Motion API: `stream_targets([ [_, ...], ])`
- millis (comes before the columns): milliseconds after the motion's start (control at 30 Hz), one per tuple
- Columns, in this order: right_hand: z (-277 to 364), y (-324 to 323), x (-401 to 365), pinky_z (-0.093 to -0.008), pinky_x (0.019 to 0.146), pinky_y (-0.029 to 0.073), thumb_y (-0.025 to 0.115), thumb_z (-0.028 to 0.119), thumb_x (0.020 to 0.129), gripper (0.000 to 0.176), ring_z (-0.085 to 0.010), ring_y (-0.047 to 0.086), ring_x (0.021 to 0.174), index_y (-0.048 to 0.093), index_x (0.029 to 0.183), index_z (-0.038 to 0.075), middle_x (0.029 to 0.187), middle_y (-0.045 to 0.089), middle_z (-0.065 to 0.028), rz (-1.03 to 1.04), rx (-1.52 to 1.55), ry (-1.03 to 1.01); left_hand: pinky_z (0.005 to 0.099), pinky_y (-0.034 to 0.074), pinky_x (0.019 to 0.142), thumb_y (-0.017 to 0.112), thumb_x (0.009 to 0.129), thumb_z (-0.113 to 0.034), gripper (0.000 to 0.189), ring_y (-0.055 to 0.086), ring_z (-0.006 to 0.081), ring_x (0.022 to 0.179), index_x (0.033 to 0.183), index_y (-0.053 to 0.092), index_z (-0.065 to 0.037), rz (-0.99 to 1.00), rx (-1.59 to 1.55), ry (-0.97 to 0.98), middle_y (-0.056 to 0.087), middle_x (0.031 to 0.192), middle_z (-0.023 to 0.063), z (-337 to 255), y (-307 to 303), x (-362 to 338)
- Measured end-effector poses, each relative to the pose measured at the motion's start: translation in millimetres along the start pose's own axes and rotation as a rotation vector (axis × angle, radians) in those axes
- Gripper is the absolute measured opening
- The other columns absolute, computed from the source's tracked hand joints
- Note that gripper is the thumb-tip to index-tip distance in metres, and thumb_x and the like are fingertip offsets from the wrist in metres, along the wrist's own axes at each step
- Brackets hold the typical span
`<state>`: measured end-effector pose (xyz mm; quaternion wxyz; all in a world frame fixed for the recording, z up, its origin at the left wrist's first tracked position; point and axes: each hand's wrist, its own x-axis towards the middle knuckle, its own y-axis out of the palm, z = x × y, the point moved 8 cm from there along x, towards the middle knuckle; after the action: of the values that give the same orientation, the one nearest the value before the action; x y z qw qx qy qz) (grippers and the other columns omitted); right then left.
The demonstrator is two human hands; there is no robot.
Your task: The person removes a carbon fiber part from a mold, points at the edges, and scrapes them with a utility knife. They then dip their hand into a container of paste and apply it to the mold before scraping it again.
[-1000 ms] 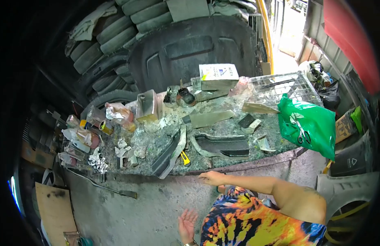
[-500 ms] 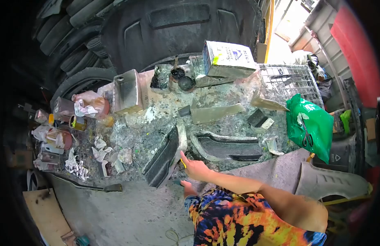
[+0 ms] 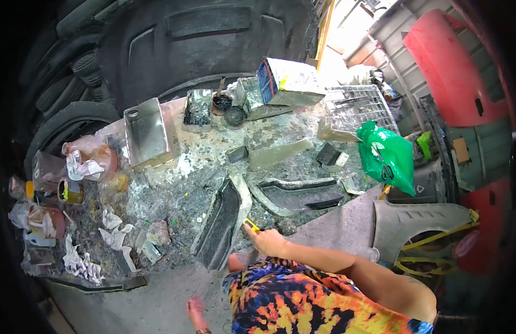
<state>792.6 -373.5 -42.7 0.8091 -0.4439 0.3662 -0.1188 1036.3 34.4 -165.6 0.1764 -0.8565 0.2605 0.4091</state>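
My right hand is closed around a small yellow utility knife. The knife's front end is right at the pale edge of a mould lined with black woven carbon fibre. This mould stands at a slant along the table's near side. By its lower end, my left hand shows only in part; the patterned shirt covers the rest, and its fingers are hidden. To the right lies a second curved mould with the same dark weave and a rough whitish rim.
A metal tray, crumpled paper and tubs stand left. Farther back are a black-stained tin and a box. Scissors lie on a green bag. A reddish hand-shaped form shows over the floor.
The view has swung, so the table appears farther left and tilted. The yellow knife shows more clearly in my right hand, still beside the mould. A reddish hand-shaped form has appeared low left.
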Motion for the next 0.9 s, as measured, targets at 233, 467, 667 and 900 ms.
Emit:
stream_targets([
  [233,-16.2,-33.3,26.6,-0.0472,0.057,0.052,0.056,0.014,0.085,0.08,-0.0363,0.067,0.063,0.014,0.151,-0.001,0.075,0.068,-0.0201,-0.244,0.089,0.228,0.0401,0.052,0.078,0.051,0.099,-0.037,0.046,0.064,0.0281,0.101,0.132,0.05,-0.005,0.064,0.114,-0.143,0.063,0.121,0.0147,28.6,-25.6,34.4],
  [467,2.7,-36.8,0.5,-0.0443,0.059,0.052,0.059,0.014,0.082,0.083,-0.0339,0.068,0.065,0.017,0.152,0.0,0.076,0.069,-0.0172,-0.049,0.023,0.137,0.0421,0.054,0.075,0.052,0.099,-0.035,0.044,0.065,0.0315,0.1,0.13,0.05,-0.004,0.131,0.178,-0.295,0.063,0.121,0.0171,87.2,-41.5,23.2],
  [667,-14.6,-50.7,24.3,-0.0422,0.059,0.053,0.061,0.013,0.078,0.084,-0.0326,0.068,0.066,0.02,0.151,-0.001,0.075,0.069,-0.0179,-0.228,0.066,0.273,0.0422,0.053,0.076,0.052,0.098,-0.036,0.044,0.064,0.0317,0.101,0.127,0.052,-0.003,0.13,0.174,-0.267,0.063,0.12,0.0171,83.4,-36.5,33.4],
  [900,-2.3,-29.6,-0.9,-0.0451,0.063,0.055,0.067,0.016,0.076,0.014,-0.0346,0.069,0.071,0.064,0.086,0.006,0.073,0.069,-0.015,-0.13,0.079,0.148,0.037,0.05,0.081,0.057,0.097,-0.027,0.031,0.064,0.026,0.102,0.111,0.058,0.0,0.057,0.066,-0.201,0.067,0.111,0.0115,34.6,-22.0,38.3],
])
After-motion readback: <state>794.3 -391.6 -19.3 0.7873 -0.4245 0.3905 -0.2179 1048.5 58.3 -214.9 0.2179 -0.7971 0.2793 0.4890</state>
